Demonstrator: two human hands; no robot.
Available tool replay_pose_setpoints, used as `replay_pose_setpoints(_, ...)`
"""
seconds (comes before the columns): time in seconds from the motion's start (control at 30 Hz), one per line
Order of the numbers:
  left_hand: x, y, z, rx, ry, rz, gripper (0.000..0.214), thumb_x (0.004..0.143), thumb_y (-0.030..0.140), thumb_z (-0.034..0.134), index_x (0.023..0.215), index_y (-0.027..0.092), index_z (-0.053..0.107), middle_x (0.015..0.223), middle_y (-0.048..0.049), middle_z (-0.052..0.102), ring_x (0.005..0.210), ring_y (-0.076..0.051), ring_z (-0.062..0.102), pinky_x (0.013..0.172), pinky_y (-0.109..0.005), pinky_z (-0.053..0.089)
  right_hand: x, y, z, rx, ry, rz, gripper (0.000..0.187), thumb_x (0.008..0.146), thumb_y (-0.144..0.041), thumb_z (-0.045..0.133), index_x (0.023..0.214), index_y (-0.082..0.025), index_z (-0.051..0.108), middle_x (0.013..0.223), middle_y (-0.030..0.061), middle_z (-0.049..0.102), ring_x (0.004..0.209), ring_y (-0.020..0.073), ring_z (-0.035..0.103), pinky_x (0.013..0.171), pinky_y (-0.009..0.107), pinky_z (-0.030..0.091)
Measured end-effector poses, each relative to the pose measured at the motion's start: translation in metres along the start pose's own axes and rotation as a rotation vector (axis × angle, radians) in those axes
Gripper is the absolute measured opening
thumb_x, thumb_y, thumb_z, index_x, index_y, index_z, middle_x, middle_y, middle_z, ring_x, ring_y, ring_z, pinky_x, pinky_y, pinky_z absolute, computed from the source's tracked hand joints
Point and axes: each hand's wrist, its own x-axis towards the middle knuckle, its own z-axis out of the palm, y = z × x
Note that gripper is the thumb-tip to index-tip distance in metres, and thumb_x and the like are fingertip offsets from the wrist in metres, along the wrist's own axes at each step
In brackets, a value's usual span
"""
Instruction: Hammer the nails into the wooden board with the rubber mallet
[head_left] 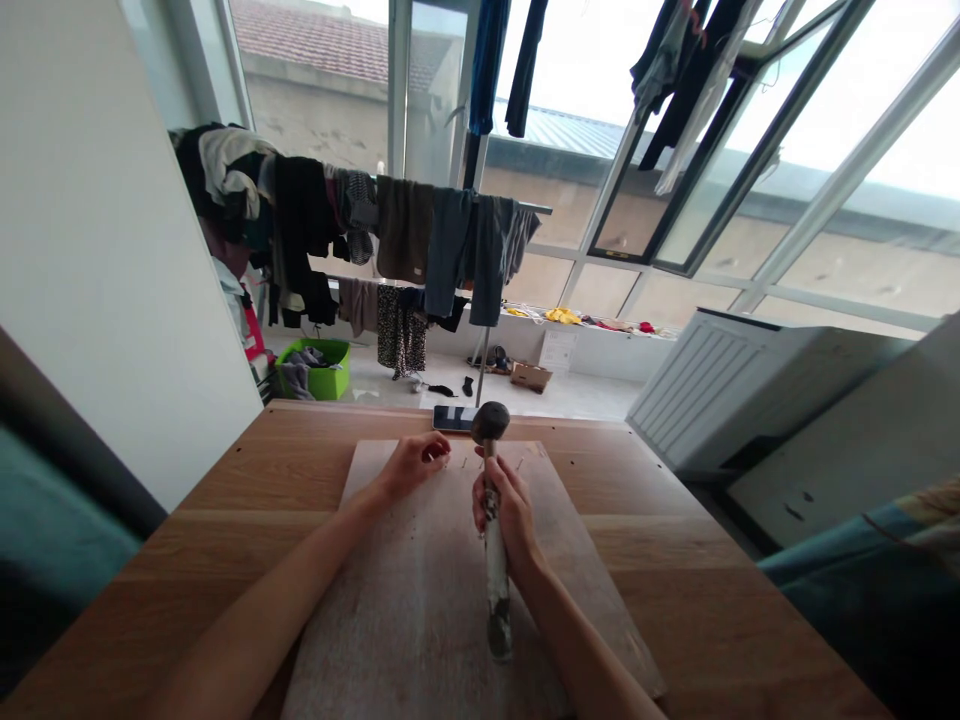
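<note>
My right hand (511,505) is wrapped round the handle of a rubber mallet (491,424), its dark rounded head up and its worn, stained handle pointing down towards me. My left hand (412,467) rests near the far edge of a wooden board (420,600), thumb and forefinger pinched on what looks like a thin nail, mostly hidden by the fingers. To the right of those fingers, a thin nail (463,463) stands up from the board. Another nail (520,464) stands beyond the mallet, leaning slightly. Small dark marks dot the board's surface.
The board lies on a wooden table (630,520). A phone (452,418) lies at the table's far edge, behind the mallet head. Past the table are a clothes rack (536,208) hung with laundry, a green basket (330,380) and a white ribbed appliance (705,375).
</note>
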Motion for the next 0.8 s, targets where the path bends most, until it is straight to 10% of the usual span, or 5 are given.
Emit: replay_pose_setpoints(0.8,-0.0009,0.0015,-0.0002,0.009,-0.033,0.058,0.011,0.08,0.025,0.061,0.081,0.016,0.067,0.069,-0.0005,0.065,0.06,-0.011,0.054,0.058,-0.021,0.044,-0.0018,0.0085,-0.0028,0.036,-0.123,0.12,0.054,0.076,-0.055,0.072,0.11,-0.016,0.059,0.052,-0.0088,0.053,0.029,0.0063,0.041,0.024,0.016,0.033)
